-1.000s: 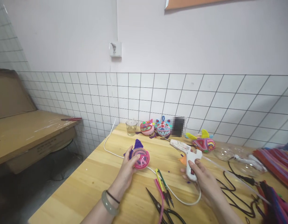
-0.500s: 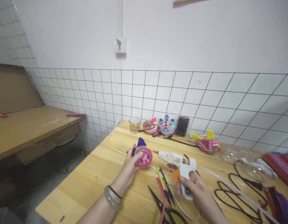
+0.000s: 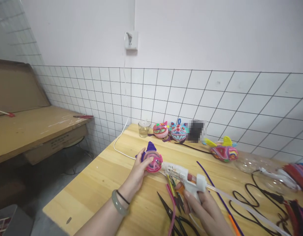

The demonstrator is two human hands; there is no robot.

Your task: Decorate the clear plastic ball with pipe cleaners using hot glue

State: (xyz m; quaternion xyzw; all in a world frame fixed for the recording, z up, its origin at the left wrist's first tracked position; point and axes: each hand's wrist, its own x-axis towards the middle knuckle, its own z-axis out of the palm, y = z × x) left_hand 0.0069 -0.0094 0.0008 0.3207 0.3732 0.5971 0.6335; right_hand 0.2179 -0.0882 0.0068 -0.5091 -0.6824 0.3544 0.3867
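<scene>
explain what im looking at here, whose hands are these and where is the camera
There is no machine here, just a person working with two bare hands. The camera sits on that person's head and looks forward and down, so the hands reach in from the bottom of the view.

The left hand, with bracelets on its wrist, holds a pink and purple ball made of fuzzy wire. The right hand holds a white glue gun by its handle, with the nozzle pointed at the ball and very close to it.

On the wooden table lie black scissors, a glass cup, a few finished ornaments along the wall, a black cord and a pile of pipe cleaners at the right edge.
</scene>
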